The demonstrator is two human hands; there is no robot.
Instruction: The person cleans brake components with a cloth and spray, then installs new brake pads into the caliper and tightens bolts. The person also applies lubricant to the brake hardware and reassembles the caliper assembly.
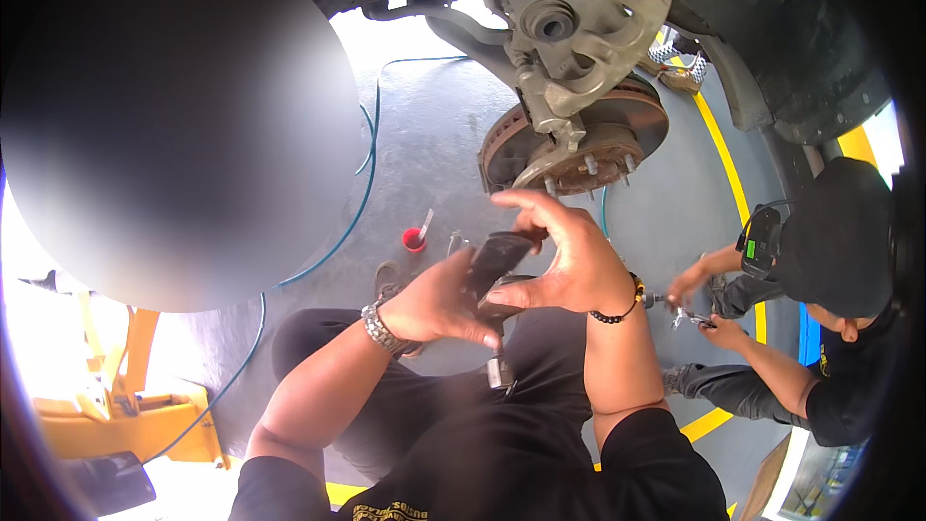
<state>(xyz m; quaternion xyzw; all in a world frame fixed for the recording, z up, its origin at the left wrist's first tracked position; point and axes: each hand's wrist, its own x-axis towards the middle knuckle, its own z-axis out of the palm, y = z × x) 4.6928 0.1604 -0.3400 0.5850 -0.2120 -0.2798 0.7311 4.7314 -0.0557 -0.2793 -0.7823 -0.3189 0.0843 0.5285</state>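
Note:
Between my two hands, above my lap, is a dark flat curved plate that looks like a brake pad (502,259). My left hand (439,299), with a watch at the wrist, is closed about its lower left end; most of its fingers are hidden. My right hand (576,256), wearing a beaded bracelet, curls its fingers and thumb around the other end. Beyond them hangs a rusty brake disc (639,116) with wheel studs. Above the disc is a brake caliper (600,14) showing two round pistons. A small metal block (500,373) shows below my left hand, partly blurred.
A large grey blurred round shape (183,125) fills the upper left. A teal hose (371,169) crosses the floor near a red cup (414,239). At right, a co-worker (820,260) crouches holding a metal tool (693,318). A yellow lift (125,405) stands lower left.

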